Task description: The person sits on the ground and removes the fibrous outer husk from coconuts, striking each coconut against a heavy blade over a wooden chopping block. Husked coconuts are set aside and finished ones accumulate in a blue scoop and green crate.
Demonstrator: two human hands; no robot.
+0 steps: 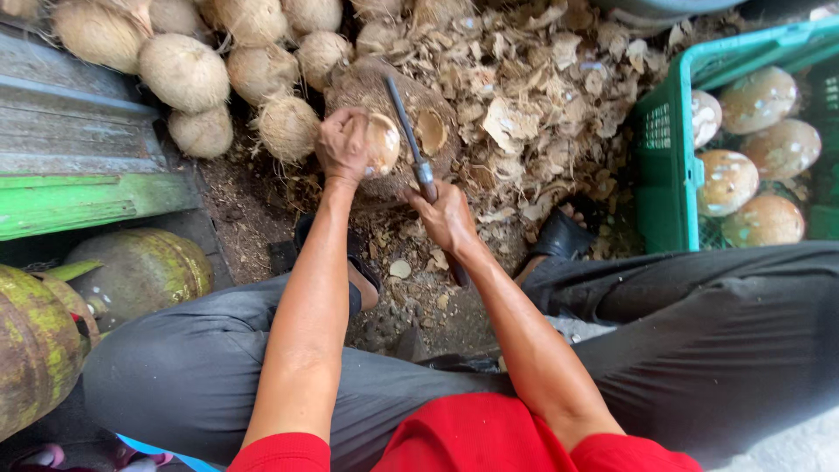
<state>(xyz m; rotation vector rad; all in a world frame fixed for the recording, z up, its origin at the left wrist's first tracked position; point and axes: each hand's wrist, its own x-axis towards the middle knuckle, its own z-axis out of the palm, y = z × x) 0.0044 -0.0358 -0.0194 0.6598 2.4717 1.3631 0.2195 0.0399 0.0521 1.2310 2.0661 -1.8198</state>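
The right hand (447,218) grips a knife (411,140) whose blade points up-left away from the person, beside the coconut (381,144) clasped in the left hand (343,144).

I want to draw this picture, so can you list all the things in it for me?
coconut in hand: one, pale brown, held on the block
knife: one, dark blade, across the block
wooden block: one, brown, centre top
husked coconuts: about ten, hairy tan, piled top left
peeled coconuts: five, smooth brown with white patches, inside the crate
crate: one, green plastic, right
shell chips: a heap, brown, top centre
gas cylinders: two, worn green, bottom left
wooden planks: grey and green, left
left hand: grips the coconut
right hand: grips the knife handle
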